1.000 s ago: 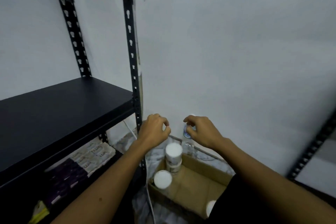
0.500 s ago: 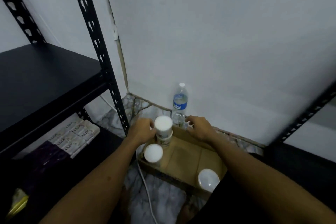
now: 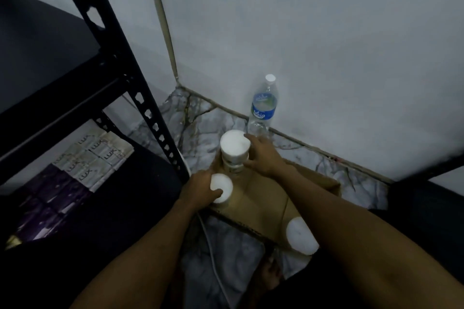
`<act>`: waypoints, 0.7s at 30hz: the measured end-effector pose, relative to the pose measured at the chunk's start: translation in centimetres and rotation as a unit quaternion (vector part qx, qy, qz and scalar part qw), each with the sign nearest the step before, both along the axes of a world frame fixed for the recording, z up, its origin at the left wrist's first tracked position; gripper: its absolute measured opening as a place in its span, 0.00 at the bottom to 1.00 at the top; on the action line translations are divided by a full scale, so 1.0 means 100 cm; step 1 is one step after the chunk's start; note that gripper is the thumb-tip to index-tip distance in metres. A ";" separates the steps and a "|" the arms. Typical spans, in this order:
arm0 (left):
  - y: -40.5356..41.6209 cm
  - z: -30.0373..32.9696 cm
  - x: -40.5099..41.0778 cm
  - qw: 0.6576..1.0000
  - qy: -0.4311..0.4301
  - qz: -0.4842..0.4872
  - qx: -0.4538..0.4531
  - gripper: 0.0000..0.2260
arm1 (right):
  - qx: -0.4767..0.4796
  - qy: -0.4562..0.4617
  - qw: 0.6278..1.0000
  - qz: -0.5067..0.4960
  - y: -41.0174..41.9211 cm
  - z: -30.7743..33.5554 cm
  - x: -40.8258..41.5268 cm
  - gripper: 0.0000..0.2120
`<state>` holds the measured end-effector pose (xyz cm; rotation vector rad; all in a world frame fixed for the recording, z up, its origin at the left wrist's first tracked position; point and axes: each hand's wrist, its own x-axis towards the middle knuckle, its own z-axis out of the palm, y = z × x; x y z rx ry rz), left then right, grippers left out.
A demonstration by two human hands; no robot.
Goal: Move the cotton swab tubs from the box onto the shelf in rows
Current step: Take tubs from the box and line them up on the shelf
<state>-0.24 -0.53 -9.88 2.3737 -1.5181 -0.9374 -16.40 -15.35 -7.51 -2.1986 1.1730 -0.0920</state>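
Both hands [image 3: 263, 155] [image 3: 198, 190] grip white-lidded tubs [image 3: 234, 144] [image 3: 221, 187] in the box [image 3: 263, 198].

The clear plastic water bottle [image 3: 263, 105] with a white cap, standing on the floor against the wall, carries a blue label band with a white brand word that looks like "Vaig", though the letters are too soft to be sure. The flat pale cartons [image 3: 93, 155] laid side by side on the lower black shelf each show the word "LUX" in dark capitals, repeated across several packs. The printing on the stacked white-lidded tubs [image 3: 234, 152] is too small and blurred to read.
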 end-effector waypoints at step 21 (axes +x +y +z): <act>-0.027 -0.063 -0.008 0.979 -0.188 -0.077 0.015 0.45 | -0.072 -0.124 0.987 -0.068 -0.010 -0.073 0.037 0.36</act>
